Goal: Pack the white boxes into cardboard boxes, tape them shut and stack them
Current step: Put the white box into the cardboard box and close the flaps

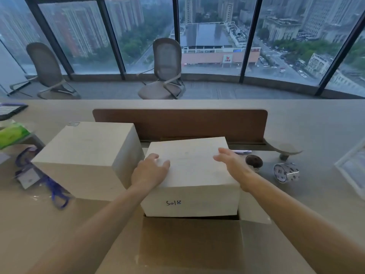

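A white box (pixel 194 175) marked "5018" on its near face stands partly sunk in an open cardboard box (pixel 189 240) at the table's front middle. My left hand (pixel 151 171) rests flat on the white box's top left corner, fingers spread. At the box's right top edge my right hand (pixel 231 161) is open, its fingers straight; I cannot tell if it touches. A second, larger white box (pixel 88 153) stands on the table to the left. A roll of clear printed tape (pixel 286 172) lies at the right.
Blue scissors (pixel 53 188) and a plastic bag lie at the left. A green pack (pixel 11 133) sits at the far left. A brown divider panel (pixel 197 123) stands behind the boxes. A dark round object (pixel 254 161) sits beside the tape. Two chairs stand by the windows.
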`<state>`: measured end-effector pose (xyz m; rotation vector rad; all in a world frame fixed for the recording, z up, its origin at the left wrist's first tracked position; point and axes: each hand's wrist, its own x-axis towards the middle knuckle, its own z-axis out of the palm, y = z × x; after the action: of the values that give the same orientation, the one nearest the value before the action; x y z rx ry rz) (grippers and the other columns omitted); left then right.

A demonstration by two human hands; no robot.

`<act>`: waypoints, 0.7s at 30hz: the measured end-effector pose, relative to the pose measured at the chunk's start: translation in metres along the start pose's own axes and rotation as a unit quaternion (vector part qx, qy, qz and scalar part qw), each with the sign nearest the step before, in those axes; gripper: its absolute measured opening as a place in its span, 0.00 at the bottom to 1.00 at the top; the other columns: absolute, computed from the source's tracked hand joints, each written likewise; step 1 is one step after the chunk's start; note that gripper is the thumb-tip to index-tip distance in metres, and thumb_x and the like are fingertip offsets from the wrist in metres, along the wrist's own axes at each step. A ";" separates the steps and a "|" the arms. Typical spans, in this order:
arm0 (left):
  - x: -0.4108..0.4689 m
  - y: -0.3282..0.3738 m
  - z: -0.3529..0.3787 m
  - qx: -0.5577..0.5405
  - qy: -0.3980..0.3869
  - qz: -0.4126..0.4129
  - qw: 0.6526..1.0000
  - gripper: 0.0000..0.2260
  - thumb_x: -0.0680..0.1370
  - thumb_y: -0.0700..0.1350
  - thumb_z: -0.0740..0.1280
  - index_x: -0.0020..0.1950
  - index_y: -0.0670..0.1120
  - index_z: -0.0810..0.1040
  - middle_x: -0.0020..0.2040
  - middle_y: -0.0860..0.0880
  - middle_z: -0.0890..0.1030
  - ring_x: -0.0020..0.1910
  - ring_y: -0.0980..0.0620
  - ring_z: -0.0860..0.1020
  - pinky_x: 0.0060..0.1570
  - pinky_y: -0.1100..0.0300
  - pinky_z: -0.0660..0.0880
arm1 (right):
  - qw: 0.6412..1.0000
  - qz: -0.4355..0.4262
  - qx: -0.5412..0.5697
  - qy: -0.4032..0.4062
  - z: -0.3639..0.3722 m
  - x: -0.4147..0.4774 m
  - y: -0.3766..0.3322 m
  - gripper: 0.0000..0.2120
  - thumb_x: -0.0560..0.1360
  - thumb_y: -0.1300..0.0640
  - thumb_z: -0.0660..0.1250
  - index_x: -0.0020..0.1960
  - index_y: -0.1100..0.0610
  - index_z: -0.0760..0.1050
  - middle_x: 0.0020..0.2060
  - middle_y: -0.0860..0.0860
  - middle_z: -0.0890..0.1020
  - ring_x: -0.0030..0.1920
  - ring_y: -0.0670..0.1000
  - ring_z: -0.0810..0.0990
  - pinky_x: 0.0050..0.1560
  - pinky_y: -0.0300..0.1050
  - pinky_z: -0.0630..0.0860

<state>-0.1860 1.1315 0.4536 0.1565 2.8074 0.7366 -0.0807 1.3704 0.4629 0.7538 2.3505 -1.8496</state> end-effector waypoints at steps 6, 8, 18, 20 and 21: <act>0.001 -0.026 0.027 -0.014 -0.025 0.002 1.000 0.27 0.76 0.67 0.58 0.72 0.56 0.69 0.66 0.48 0.77 0.59 0.46 0.77 0.58 0.48 0.77 | 1.000 0.010 -0.011 0.020 0.019 0.004 0.042 0.26 0.81 0.51 0.62 0.77 0.54 0.62 0.74 0.51 0.67 0.73 0.52 0.64 0.63 0.44 0.60; 0.001 -0.031 0.036 -0.035 -0.031 0.008 0.999 0.27 0.77 0.65 0.58 0.72 0.55 0.69 0.66 0.48 0.76 0.59 0.46 0.77 0.56 0.51 0.76 | 0.999 0.010 -0.023 0.022 0.022 0.007 0.052 0.25 0.81 0.50 0.61 0.77 0.54 0.63 0.74 0.51 0.67 0.73 0.52 0.65 0.63 0.45 0.61; 0.034 -0.112 0.041 -0.014 -0.071 -0.002 0.997 0.30 0.81 0.60 0.63 0.77 0.46 0.64 0.74 0.45 0.71 0.71 0.44 0.71 0.67 0.50 0.72 | 0.954 -0.032 -0.293 0.057 0.029 0.015 0.080 0.21 0.81 0.45 0.61 0.70 0.54 0.72 0.66 0.50 0.76 0.66 0.50 0.73 0.65 0.46 0.70; 0.039 -0.126 0.049 -0.045 -0.100 -0.072 0.991 0.34 0.80 0.63 0.61 0.79 0.44 0.60 0.77 0.44 0.67 0.74 0.43 0.67 0.70 0.48 0.68 | 0.948 -0.038 -0.313 0.040 0.034 0.015 0.079 0.21 0.81 0.44 0.61 0.69 0.53 0.72 0.67 0.50 0.75 0.65 0.49 0.73 0.64 0.45 0.71; 0.041 -0.133 0.054 -0.067 -0.117 -0.116 0.984 0.36 0.80 0.64 0.61 0.80 0.43 0.59 0.78 0.43 0.65 0.75 0.42 0.66 0.71 0.48 0.67 | 0.947 -0.036 -0.319 0.028 0.036 0.015 0.078 0.20 0.81 0.44 0.61 0.69 0.53 0.73 0.67 0.49 0.75 0.65 0.49 0.74 0.64 0.45 0.71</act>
<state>-0.2182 1.0480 0.3338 -0.0993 2.4902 0.7902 -0.0711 1.3544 0.3780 0.6397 2.7882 -0.9647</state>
